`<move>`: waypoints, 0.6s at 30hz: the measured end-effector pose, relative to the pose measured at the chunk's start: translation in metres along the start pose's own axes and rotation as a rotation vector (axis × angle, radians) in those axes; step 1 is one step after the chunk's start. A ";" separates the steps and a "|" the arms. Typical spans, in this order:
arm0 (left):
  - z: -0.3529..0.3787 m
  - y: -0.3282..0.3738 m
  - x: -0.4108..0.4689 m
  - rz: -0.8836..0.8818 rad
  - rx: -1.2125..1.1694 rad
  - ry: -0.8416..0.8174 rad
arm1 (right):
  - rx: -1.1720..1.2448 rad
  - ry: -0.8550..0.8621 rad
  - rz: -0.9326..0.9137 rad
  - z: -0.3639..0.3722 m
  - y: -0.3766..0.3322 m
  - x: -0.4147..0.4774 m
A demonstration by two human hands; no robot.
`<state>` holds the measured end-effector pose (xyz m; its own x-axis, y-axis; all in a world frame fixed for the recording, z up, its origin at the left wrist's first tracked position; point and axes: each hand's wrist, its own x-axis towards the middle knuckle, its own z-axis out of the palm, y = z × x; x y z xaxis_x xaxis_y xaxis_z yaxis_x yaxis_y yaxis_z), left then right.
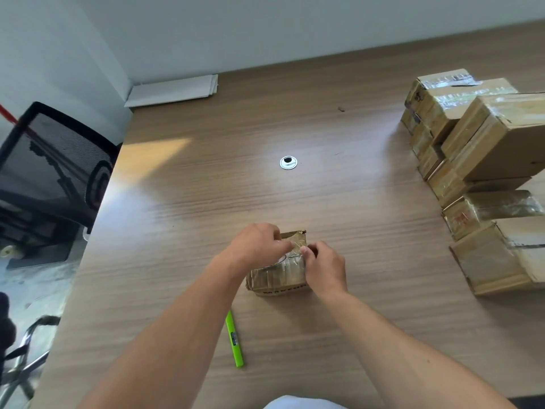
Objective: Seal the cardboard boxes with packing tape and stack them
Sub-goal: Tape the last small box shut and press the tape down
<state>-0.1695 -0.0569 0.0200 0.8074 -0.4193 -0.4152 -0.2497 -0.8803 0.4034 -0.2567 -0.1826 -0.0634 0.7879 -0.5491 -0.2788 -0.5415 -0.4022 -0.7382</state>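
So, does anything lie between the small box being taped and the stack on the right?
Nothing visible. The left hand and right hand pinch packing tape on the small cardboard box; the desk from it to the stacked boxes is bare. The green utility knife lies nearer the person, off that path.

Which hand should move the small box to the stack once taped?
Right: the right hand is on the box, the stack stands on its side of the table; the left hand would likely reach across.
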 end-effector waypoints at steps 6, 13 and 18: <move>-0.001 -0.035 -0.019 0.074 -0.454 -0.080 | -0.075 -0.031 0.047 0.008 -0.004 0.002; -0.014 -0.058 -0.025 0.026 -0.457 0.005 | -0.085 -0.061 0.053 0.028 -0.008 -0.005; -0.027 -0.070 -0.025 0.056 -0.243 0.065 | -0.073 -0.043 0.068 0.028 -0.006 -0.004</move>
<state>-0.1577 0.0214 0.0237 0.8302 -0.4443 -0.3367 -0.1658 -0.7734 0.6118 -0.2482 -0.1575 -0.0747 0.7598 -0.5455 -0.3537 -0.6125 -0.4182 -0.6708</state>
